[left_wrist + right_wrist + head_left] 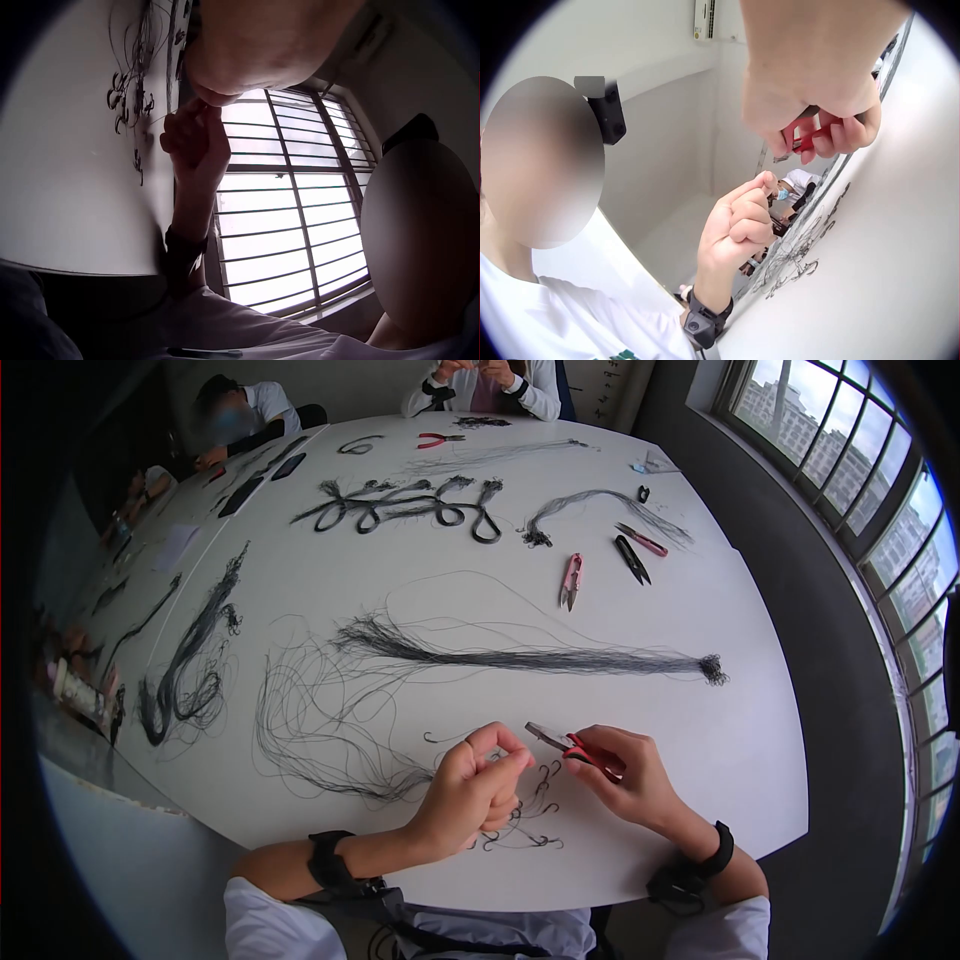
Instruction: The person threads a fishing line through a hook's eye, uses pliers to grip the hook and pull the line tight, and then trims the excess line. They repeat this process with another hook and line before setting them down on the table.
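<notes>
My left hand (470, 792) is in front of me with curled fingers, thumb and index fingertip pinched together on a thin fishing line; the pinched part is too fine to make out. Close by on the right, my right hand (625, 772) grips red-handled pliers (590, 753), their metal nose pointing toward the left fingertips. In the right wrist view the red handle (807, 142) shows under the curled fingers. Several fish hooks (545, 807) on short lines lie on the table below and between the hands. One more hook (430, 738) lies left of the left hand.
Loose line (330, 730) sprawls left of my hands. Beyond lies a long dark bundle of lines (520, 658), knotted at its right end. Pink snips (571, 582), black snips (632, 560), coiled bundles (400, 505) and other pliers (440, 439) lie farther back. People sit across the table.
</notes>
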A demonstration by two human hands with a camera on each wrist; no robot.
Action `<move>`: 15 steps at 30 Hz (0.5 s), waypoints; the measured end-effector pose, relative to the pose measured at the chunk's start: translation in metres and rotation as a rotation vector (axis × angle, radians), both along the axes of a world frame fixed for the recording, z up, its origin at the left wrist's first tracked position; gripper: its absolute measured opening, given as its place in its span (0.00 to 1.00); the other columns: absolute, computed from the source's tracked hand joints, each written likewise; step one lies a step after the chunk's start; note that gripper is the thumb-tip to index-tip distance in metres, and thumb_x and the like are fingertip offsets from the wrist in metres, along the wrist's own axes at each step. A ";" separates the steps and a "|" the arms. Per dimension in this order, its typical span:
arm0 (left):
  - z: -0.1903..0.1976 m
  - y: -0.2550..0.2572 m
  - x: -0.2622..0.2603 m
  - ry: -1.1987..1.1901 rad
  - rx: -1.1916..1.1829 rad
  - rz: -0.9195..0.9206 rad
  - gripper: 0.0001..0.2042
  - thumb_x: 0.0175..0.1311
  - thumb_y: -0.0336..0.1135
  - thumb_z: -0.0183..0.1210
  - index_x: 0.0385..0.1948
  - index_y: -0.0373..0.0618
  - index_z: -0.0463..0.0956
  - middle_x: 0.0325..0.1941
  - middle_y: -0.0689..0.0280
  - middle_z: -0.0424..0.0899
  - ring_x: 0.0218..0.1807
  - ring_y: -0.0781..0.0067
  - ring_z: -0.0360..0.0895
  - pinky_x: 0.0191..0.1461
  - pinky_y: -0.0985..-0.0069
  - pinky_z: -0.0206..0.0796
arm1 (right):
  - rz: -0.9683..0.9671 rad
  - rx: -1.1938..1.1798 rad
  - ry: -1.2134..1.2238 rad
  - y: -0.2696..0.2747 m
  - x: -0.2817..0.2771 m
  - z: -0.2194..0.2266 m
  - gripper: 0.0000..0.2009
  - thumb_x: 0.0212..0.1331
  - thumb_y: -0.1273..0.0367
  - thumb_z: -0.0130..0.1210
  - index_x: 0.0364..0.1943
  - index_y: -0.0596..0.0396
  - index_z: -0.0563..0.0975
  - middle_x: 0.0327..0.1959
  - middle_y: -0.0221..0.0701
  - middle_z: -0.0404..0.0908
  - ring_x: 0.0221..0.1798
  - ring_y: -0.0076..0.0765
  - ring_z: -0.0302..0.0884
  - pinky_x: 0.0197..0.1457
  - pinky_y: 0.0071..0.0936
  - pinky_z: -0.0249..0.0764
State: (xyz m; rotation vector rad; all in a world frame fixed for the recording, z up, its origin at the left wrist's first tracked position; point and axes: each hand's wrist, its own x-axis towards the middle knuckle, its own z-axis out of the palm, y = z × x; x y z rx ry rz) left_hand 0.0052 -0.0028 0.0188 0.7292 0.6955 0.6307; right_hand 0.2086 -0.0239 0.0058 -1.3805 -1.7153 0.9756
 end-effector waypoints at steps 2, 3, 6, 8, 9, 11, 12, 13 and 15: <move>-0.001 0.001 0.000 0.015 -0.015 0.007 0.04 0.67 0.32 0.44 0.32 0.45 0.63 0.10 0.79 0.47 0.10 0.89 0.41 0.14 0.83 0.32 | -0.021 0.259 -0.177 0.000 -0.001 0.001 0.13 0.49 0.66 0.60 0.34 0.62 0.77 0.20 0.33 0.75 0.18 0.26 0.67 0.22 0.21 0.63; -0.001 0.001 0.000 0.016 -0.016 0.007 0.04 0.67 0.32 0.44 0.32 0.45 0.63 0.10 0.79 0.47 0.10 0.89 0.41 0.14 0.83 0.32 | -0.020 0.179 -0.168 0.000 0.000 0.005 0.12 0.49 0.66 0.61 0.33 0.62 0.77 0.21 0.33 0.75 0.18 0.26 0.68 0.22 0.22 0.63; -0.001 0.001 0.001 0.011 -0.018 0.007 0.04 0.67 0.32 0.44 0.32 0.45 0.63 0.10 0.79 0.47 0.10 0.89 0.40 0.14 0.82 0.32 | -0.026 0.142 -0.168 0.001 -0.001 0.004 0.12 0.48 0.67 0.61 0.33 0.61 0.77 0.21 0.32 0.75 0.18 0.28 0.68 0.22 0.23 0.64; -0.003 0.001 0.001 0.020 -0.024 0.018 0.04 0.67 0.32 0.44 0.32 0.45 0.63 0.10 0.79 0.47 0.10 0.89 0.40 0.14 0.83 0.32 | -0.033 0.185 -0.177 0.001 -0.002 0.000 0.11 0.48 0.67 0.60 0.32 0.60 0.77 0.21 0.32 0.75 0.17 0.29 0.68 0.22 0.23 0.64; -0.003 0.002 0.002 0.020 -0.024 0.018 0.04 0.67 0.32 0.44 0.32 0.45 0.63 0.10 0.79 0.47 0.10 0.89 0.40 0.14 0.83 0.32 | -0.055 0.248 -0.219 0.001 -0.003 -0.001 0.11 0.48 0.66 0.60 0.31 0.59 0.77 0.20 0.31 0.74 0.17 0.29 0.68 0.21 0.24 0.64; -0.003 0.002 0.002 0.018 -0.009 0.028 0.04 0.67 0.33 0.45 0.32 0.45 0.63 0.10 0.79 0.47 0.10 0.89 0.40 0.14 0.83 0.32 | -0.079 0.311 -0.260 0.000 -0.004 -0.002 0.10 0.48 0.66 0.60 0.31 0.59 0.77 0.19 0.30 0.73 0.17 0.30 0.68 0.21 0.25 0.63; -0.003 0.002 0.002 0.018 -0.009 0.027 0.04 0.67 0.33 0.45 0.32 0.45 0.63 0.10 0.79 0.47 0.10 0.89 0.40 0.14 0.83 0.32 | -0.074 0.314 -0.290 0.000 -0.005 0.000 0.10 0.49 0.68 0.60 0.31 0.62 0.76 0.20 0.32 0.74 0.18 0.29 0.68 0.21 0.23 0.63; -0.004 0.002 0.003 0.014 -0.005 0.024 0.04 0.67 0.33 0.45 0.32 0.45 0.63 0.10 0.79 0.47 0.10 0.89 0.40 0.14 0.83 0.32 | -0.070 0.317 -0.321 -0.001 -0.005 0.001 0.10 0.49 0.70 0.60 0.32 0.64 0.75 0.21 0.34 0.74 0.18 0.28 0.68 0.22 0.21 0.63; -0.004 0.001 0.003 0.011 0.000 0.018 0.04 0.67 0.33 0.45 0.32 0.45 0.63 0.10 0.79 0.47 0.10 0.89 0.40 0.14 0.83 0.32 | -0.081 0.279 -0.294 -0.002 -0.007 0.003 0.10 0.49 0.70 0.60 0.32 0.64 0.75 0.20 0.35 0.74 0.18 0.28 0.68 0.22 0.22 0.64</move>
